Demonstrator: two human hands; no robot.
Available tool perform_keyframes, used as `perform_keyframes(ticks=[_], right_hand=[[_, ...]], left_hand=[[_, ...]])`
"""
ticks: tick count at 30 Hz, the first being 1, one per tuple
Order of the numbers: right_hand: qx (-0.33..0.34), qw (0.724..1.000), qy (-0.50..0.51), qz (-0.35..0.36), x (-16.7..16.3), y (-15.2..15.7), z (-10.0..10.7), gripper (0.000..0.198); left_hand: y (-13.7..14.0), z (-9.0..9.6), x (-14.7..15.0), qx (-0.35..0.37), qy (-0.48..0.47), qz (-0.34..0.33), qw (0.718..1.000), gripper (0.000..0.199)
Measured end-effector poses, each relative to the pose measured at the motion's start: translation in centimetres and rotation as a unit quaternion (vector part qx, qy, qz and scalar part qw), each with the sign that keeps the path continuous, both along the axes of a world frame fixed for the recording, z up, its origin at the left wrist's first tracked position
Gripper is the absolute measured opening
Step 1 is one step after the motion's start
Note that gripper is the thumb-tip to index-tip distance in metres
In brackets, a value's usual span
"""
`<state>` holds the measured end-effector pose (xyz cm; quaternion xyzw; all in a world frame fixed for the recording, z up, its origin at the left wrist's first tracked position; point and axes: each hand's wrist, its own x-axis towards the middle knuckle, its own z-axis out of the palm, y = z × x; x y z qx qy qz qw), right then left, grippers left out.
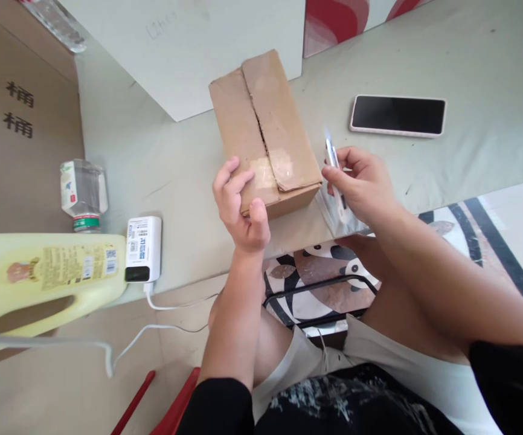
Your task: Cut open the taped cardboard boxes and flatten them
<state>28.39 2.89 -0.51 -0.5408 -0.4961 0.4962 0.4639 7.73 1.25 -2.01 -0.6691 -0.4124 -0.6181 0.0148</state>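
A small brown cardboard box [270, 121] rests on the pale green tabletop, its two top flaps meeting along a seam. Clear tape [273, 172] crosses the near end of that seam. My left hand [241, 205] is closed round the near left corner, fingers on top and thumb at the front. Just right of the box, my right hand [359, 181] pinches a slim white and dark utility knife [333, 154], its blurred tip pointing away from me. Under that hand lies a clear plastic bag [334, 214], partly hidden.
A phone [397, 115] lies at the right. To the left are a white power bank [144, 249] with a cable, a plastic bottle [84, 193] and a yellow jug [48, 272]. A white board [198, 48] and a large carton [21, 151] stand behind.
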Motion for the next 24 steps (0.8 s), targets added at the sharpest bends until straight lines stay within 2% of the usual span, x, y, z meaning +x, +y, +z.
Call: perform_keyframes(ticks=[6,11,16,19,21,22,24], right_hand=[[0.01,1.0,0.019,0.013,0.0,0.2,-0.4,0.023],[0.019,0.996,-0.08,0.017,0.0,0.0,-0.2,0.016],[0.075,0.983,-0.167,0.021,0.2,0.1,-0.3,0.03],[0.047,0.99,-0.128,0.043,0.2,0.2,-0.9,0.041],[0.029,0.996,-0.079,0.028,-0.2,0.2,-1.3,0.053],[0.034,0.998,-0.051,0.019,-0.4,0.2,-1.4,0.054],[0.064,0.998,0.009,0.021,-0.7,0.1,-1.5,0.044]], left_hand=[[0.0,-0.1,0.1,-0.011,0.007,0.011,1.0,0.035],[0.1,0.0,0.1,-0.006,0.001,0.003,1.0,0.034],[0.3,-0.1,0.2,0.0,0.008,0.014,1.0,0.036],[0.3,-0.2,0.2,-0.007,0.011,0.017,1.0,0.036],[0.2,-0.2,0.2,-0.015,0.007,0.019,1.0,0.036],[0.1,-0.3,0.2,-0.022,0.007,0.021,1.0,0.038],[-0.1,-0.4,0.1,-0.029,0.011,0.019,0.999,0.044]])
